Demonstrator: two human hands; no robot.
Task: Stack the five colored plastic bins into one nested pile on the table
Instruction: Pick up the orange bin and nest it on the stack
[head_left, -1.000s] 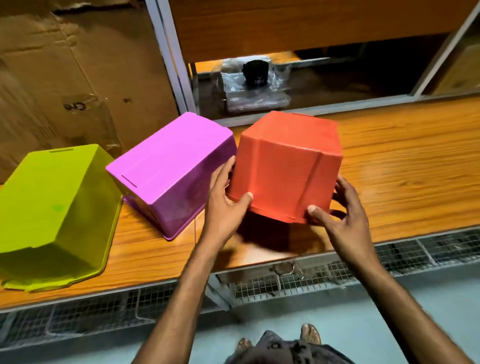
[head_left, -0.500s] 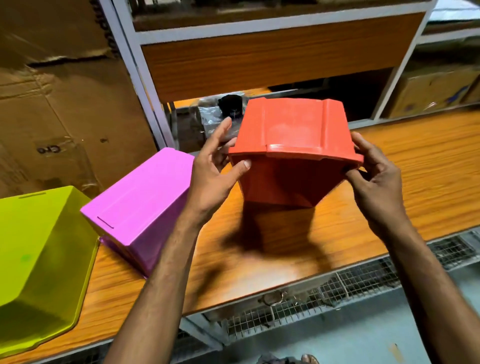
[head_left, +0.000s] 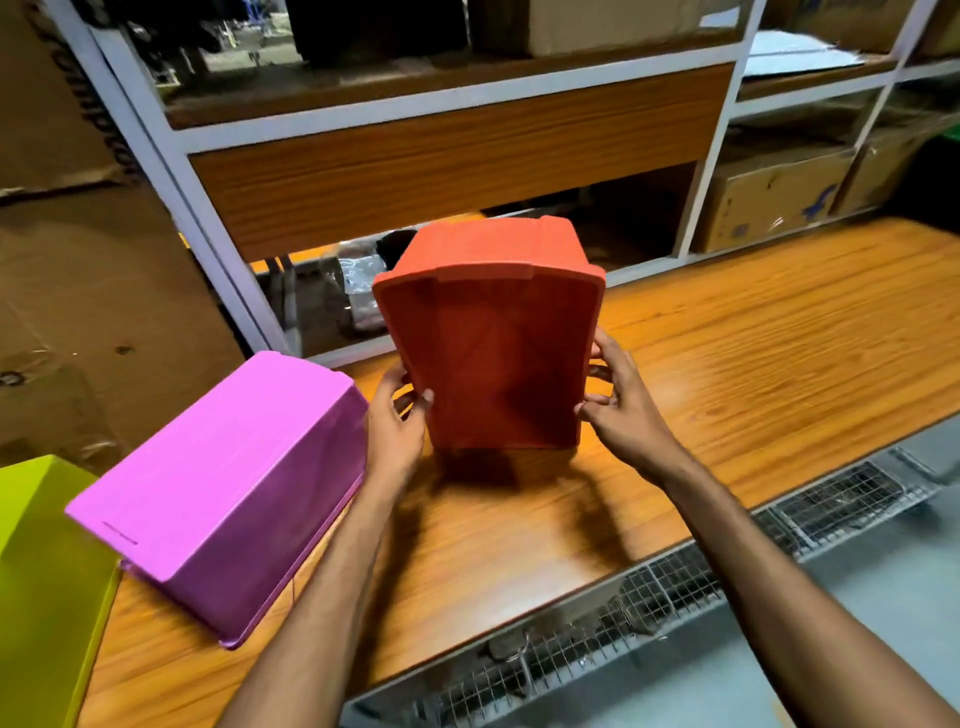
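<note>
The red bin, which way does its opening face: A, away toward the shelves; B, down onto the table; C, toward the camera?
C: the red bin shows its hollow inside to the camera, the left hand and right hand gripping its sides.

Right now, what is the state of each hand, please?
Left hand: grips the red bin by its left side.
Right hand: grips the same bin's right side.

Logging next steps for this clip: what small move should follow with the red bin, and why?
Probably tip the red bin back to rest base-down on the table: left hand and right hand hold its sides, and its opening faces the camera, not up.
</note>
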